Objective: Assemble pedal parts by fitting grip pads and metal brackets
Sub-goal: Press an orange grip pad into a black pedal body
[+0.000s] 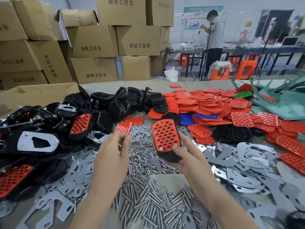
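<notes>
My right hand (186,156) grips a black pedal body with a red perforated grip pad (165,135) fitted on its face, held upright above the table with my thumb on the pad's lower edge. My left hand (113,146) hovers just left of it, fingertips curled together as if pinching something small that I cannot make out. Under both hands lie loose nuts (142,146) and a heap of bolts (148,204). Flat metal brackets (250,156) are spread to the right and lower left.
Finished and bare black pedals (79,123) pile up at the left. Loose red pads (206,103) cover the right, with a few blue ones (194,117). Stacked cardboard boxes (92,40) stand behind the table. A person (214,40) stands at a far bench.
</notes>
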{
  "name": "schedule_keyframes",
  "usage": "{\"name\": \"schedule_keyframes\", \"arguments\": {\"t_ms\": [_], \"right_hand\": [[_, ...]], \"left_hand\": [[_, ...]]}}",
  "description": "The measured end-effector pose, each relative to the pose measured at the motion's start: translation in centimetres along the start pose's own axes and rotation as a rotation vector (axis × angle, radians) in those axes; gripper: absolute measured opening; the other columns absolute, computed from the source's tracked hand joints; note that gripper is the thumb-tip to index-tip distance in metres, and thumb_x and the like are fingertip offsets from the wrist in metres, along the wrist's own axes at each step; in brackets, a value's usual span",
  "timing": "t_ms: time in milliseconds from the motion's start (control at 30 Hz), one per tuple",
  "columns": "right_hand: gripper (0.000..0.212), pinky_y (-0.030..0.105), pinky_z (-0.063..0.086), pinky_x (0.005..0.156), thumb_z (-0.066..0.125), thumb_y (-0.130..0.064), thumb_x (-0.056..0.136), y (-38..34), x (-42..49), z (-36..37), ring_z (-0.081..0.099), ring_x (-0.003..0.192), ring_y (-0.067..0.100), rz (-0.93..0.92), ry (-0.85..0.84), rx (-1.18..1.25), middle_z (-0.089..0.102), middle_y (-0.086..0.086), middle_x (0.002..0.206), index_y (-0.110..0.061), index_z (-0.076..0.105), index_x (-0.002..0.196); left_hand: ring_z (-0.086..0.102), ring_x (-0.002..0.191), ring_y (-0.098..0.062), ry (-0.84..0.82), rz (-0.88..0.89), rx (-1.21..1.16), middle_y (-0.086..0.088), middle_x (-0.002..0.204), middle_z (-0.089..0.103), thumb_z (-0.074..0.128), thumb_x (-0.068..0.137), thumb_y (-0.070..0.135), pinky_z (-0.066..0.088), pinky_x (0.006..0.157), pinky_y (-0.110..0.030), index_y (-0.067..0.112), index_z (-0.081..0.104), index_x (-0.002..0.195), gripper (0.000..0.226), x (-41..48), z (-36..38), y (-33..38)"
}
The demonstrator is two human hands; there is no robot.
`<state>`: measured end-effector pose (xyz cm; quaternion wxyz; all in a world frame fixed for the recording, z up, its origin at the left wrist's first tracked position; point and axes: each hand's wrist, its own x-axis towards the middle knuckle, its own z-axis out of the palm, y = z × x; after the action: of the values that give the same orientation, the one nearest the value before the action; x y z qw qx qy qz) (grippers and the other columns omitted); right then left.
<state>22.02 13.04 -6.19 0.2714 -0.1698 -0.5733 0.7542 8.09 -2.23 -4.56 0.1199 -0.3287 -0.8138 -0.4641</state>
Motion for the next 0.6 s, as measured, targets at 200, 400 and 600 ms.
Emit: {"name": "schedule_keyframes", "arguments": {"t_ms": [200, 400, 600], "right_hand": [[0.032, 0.035, 0.064, 0.081, 0.051, -0.008, 0.107, -0.4, 0.4, -0.5, 0.075, 0.107, 0.027, 0.002, 0.057, 0.061, 0.079, 0.001, 0.114, -0.03, 0.066, 0.125], [0.035, 0.033, 0.064, 0.081, 0.054, -0.014, 0.107, -0.3, 0.3, -0.6, 0.077, 0.103, 0.022, -0.032, 0.068, -0.017, 0.079, -0.004, 0.113, -0.039, 0.061, 0.131], [0.034, 0.029, 0.06, 0.071, 0.052, -0.014, 0.107, -0.4, 0.6, -0.9, 0.076, 0.104, 0.024, 0.027, 0.08, 0.047, 0.079, -0.003, 0.114, -0.035, 0.064, 0.131]], "left_hand": [[0.036, 0.102, -0.007, -0.419, -0.053, 0.521, 0.015, 0.115, 0.05, 0.036, 0.103, 0.054, 0.034, 0.101, -0.035, 0.041, 0.056, 0.129, 0.036, 0.0, 0.1, -1.4], [0.034, 0.102, -0.004, -0.535, 0.02, 0.473, 0.026, 0.1, 0.04, 0.034, 0.096, 0.067, 0.029, 0.102, -0.032, 0.054, 0.054, 0.123, 0.036, -0.2, 0.0, -0.9], [0.05, 0.1, 0.001, -0.465, 0.072, 0.378, 0.029, 0.097, 0.051, 0.052, 0.1, 0.048, 0.037, 0.097, -0.03, 0.046, 0.067, 0.109, 0.018, 0.1, -0.3, -0.5]]}}
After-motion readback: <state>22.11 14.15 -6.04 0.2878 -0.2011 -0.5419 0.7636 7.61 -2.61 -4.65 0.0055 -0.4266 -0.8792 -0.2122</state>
